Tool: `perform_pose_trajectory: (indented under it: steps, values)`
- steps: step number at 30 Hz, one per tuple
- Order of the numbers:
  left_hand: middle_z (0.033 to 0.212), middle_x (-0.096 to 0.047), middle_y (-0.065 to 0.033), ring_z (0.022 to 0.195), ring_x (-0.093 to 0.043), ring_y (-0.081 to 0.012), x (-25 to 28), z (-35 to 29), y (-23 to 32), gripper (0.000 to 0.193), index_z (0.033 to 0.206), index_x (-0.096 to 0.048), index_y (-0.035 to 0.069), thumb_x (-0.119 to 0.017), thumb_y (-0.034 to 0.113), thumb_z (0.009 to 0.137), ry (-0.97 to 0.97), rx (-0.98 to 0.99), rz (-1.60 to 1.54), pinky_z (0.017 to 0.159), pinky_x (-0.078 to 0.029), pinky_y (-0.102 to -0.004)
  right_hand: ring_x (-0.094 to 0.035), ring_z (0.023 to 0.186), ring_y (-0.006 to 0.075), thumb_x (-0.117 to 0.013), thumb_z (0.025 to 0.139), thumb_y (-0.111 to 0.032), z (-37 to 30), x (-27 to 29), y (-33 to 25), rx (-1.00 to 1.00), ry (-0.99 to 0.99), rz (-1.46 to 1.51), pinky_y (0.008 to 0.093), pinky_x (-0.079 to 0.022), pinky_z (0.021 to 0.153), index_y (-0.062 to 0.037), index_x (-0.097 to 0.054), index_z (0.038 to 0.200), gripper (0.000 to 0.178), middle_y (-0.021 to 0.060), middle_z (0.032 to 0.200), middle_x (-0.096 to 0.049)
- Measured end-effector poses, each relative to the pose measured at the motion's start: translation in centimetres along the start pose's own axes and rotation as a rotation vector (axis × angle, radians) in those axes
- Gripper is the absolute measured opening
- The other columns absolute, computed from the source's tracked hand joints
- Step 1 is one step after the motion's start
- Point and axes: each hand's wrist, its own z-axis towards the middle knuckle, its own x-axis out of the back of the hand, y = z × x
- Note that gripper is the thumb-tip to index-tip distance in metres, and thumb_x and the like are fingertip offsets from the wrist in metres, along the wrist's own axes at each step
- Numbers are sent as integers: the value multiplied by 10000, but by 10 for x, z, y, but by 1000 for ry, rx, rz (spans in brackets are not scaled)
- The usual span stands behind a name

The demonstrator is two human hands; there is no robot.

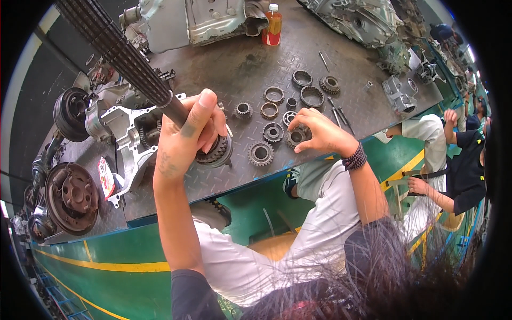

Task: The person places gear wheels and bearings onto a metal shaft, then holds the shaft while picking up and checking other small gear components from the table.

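Through the head view I look down on a grey, diamond-patterned metal table (242,66). I have the left hand (178,141) wrapped around a long, dark, ribbed metal shaft (125,56), fingers curled in and thumb laid up along it; the shaft leans toward the upper left. Just below that hand is a dark, toothed gear assembly (214,154), partly covered by the fingers, so I cannot tell how it joins the shaft.

The right hand (329,133), with a dark beaded bracelet (356,158) at its wrist, pinches a grey steel toothed gear (295,138) between thumb and forefinger, over the near part of the table; I cannot tell whether the gear is raised. Close to it I see a silvery bearing ring (289,118), a dark toothed gear with a round bore (273,133) and a wider grey gear (261,154). Beyond lie a brass-coloured ring (262,111) and a large dark toothed ring (321,97); thin dark metal rods (345,118) lie to their right.

On the left sits an open, pale metal housing (127,124); at the far edge stands a clear bottle of orange-red liquid (272,25). A co-worker in a black shirt (465,169) is at the right.
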Motion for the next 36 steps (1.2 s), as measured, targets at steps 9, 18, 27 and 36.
perform_pose_trajectory:
  steps: [9, 18, 27, 36]
  values:
    - [557, -501, 10, 468, -401, -50, -2, 2, 1, 575, 698, -667, 12, -616, 436, 1084, 62, 13, 9, 475, -329, -233, -633, 1162, 326, -890, 761, -144, -3, 2, 1, 73, 9, 14, 436, -513, 1020, -71, -686, 1285, 567, 108, 1207, -721]
    - [585, -560, 0, 470, -418, -42, -4, 1, 2, 571, 700, -672, 17, -631, 445, 1075, 38, 18, 8, 457, -333, -226, -618, 1122, 312, -817, 790, -126, -2, 0, -3, 95, 57, -9, 417, -494, 1025, -62, -682, 1242, 476, 110, 1126, -687]
    - [583, -556, 2, 467, -420, -40, -2, 0, 1, 571, 702, -671, 11, -637, 444, 1072, 51, 24, 9, 454, -331, -224, -641, 1134, 301, -798, 789, -134, -4, -3, -4, 103, 75, 30, 416, -505, 1023, -66, -635, 1283, 525, 113, 1111, -718]
    - [589, -554, 3, 470, -415, -38, -4, 0, 2, 567, 711, -668, 8, -631, 440, 1077, 40, 17, 1, 454, -324, -222, -645, 1137, 286, -830, 819, -190, -1, 4, -9, 89, 103, 118, 410, -489, 1033, -75, -678, 1249, 470, 88, 1135, -693]
